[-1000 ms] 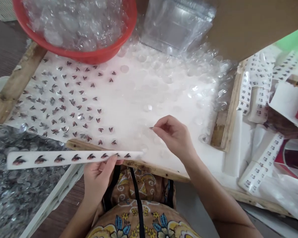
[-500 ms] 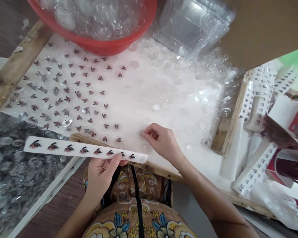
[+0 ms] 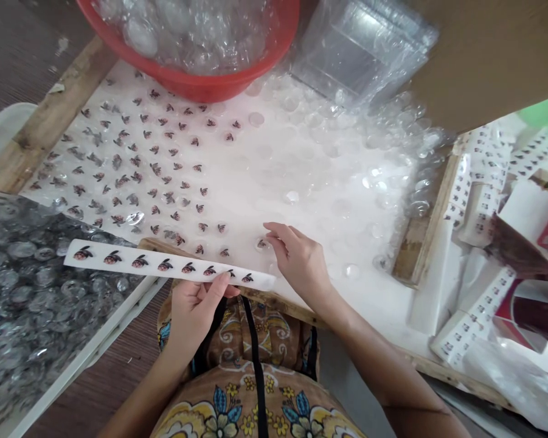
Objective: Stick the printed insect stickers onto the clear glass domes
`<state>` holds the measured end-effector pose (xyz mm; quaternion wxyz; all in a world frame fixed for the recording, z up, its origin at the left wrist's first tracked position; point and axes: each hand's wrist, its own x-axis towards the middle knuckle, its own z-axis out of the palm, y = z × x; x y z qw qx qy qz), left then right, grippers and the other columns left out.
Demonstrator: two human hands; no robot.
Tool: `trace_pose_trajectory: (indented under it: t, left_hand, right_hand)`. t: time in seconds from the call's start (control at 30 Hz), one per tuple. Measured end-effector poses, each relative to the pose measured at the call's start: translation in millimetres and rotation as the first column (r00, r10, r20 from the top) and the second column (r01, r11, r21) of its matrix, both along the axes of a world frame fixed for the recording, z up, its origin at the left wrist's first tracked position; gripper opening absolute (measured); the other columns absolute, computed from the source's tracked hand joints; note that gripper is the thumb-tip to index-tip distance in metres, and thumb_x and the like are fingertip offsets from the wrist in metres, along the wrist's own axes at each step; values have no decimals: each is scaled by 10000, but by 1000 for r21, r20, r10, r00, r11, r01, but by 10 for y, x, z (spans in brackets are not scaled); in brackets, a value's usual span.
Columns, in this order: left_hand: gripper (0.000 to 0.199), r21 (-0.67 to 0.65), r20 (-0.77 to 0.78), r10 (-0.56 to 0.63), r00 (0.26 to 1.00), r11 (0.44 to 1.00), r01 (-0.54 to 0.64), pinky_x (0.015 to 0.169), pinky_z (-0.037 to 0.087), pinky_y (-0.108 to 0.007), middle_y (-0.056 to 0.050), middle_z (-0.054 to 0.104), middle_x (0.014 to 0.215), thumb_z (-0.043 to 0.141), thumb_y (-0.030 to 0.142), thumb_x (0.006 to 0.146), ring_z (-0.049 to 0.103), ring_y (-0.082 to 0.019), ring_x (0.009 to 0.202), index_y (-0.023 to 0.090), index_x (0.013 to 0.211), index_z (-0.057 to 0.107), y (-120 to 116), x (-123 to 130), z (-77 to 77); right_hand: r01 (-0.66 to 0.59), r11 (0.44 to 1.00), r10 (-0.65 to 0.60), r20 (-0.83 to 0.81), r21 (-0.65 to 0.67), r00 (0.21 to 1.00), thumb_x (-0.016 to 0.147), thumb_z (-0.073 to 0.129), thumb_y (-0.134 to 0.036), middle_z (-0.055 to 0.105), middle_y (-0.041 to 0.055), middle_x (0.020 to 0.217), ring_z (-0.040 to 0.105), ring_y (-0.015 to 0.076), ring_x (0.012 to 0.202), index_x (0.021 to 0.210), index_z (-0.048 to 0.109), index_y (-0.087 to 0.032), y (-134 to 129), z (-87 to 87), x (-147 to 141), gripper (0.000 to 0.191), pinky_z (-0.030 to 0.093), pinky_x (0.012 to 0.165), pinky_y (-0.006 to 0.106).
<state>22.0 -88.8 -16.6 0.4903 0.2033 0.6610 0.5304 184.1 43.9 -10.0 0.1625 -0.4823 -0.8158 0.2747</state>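
My left hand (image 3: 203, 304) pinches a white sticker strip (image 3: 150, 263) between thumb and fingers near its right end. Several small dark-and-pink stickers run along the strip. My right hand (image 3: 298, 252) hovers over the white work surface (image 3: 255, 188), thumb and forefinger apart with nothing between them. Just left of those fingertips lies a clear disc (image 3: 261, 244) bearing one of the stickers. Plain clear discs (image 3: 292, 197) lie scattered to the right, while many stickered discs (image 3: 168, 198) cover the left half.
A red basin (image 3: 201, 85) full of clear pieces stands at the back. A crate of clear pieces (image 3: 50, 286) is at lower left. Wooden edging (image 3: 59, 109) frames the surface. Bundled sticker strips (image 3: 478, 310) and a cardboard box (image 3: 492, 55) are on the right.
My right hand's fingers have parted and lifted off the disc, leaving a sticker on it. My left hand still holds the strip. The whole view has shifted slightly.
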Motion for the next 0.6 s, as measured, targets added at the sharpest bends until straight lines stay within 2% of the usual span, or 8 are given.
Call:
trace_pose_trajectory:
  t: [0.17,0.23,0.33,0.4,0.43,0.5,0.57,0.6]
  left_hand:
    - [138,48,-91,2,996,999,3,546,604,-244,-15,754,625,727,294,827,708,-172,518,177,763,762,59,50,56]
    - [119,54,-124,10,992,999,-3,528,594,-232,-9,753,624,732,281,815,700,-166,502,178,765,762,86,69,74]
    - [135,45,-156,5,988,999,2,526,593,-228,-4,742,596,729,283,817,698,-164,493,178,737,761,97,78,61]
    - [159,35,-158,6,987,999,0,531,597,-234,-4,736,577,726,287,824,697,-166,489,178,712,758,83,68,34]
    - [165,31,-147,13,989,999,-8,533,600,-237,-5,736,575,725,290,827,697,-167,489,177,711,757,72,58,21]
    - [164,26,-105,30,994,999,-27,547,608,-247,-9,740,581,727,295,832,704,-172,497,176,724,758,52,33,4]
    - [148,30,-49,35,998,999,-34,567,618,-256,-13,750,602,735,291,829,715,-179,512,173,743,758,43,6,6]
    - [132,35,-22,34,999,999,-33,569,622,-259,-16,758,622,744,286,820,720,-182,517,172,755,758,45,-6,13]
  right_hand:
    - [-206,976,186,-208,-75,960,949,607,-216,739,24,883,685,146,801,972,681,-207,-200,233,15,78,546,704,273]
    - [-235,972,232,-204,10,951,951,602,-188,727,20,830,675,149,782,944,670,-201,-303,230,4,69,549,701,285]
    - [-242,947,280,-174,210,944,926,607,-107,734,57,930,669,173,863,982,661,-197,-391,181,12,120,552,751,322]
    - [-235,942,289,-220,241,932,901,617,-76,722,64,982,662,177,916,977,657,-211,-374,176,57,160,552,770,326]
    - [-198,959,249,-269,204,930,896,619,-79,713,56,968,658,174,918,952,652,-220,-343,185,95,155,551,768,323]
    - [-47,998,56,-352,32,934,897,624,-120,685,25,882,649,157,854,891,632,-230,-256,211,200,110,544,726,303]
    - [105,976,-164,-323,-192,932,895,633,-175,645,-6,772,615,133,725,836,611,-229,-176,225,323,83,516,641,271]
    - [141,948,-221,-271,-286,937,889,642,-203,627,-17,729,589,122,667,817,607,-225,-152,223,378,82,493,601,259]
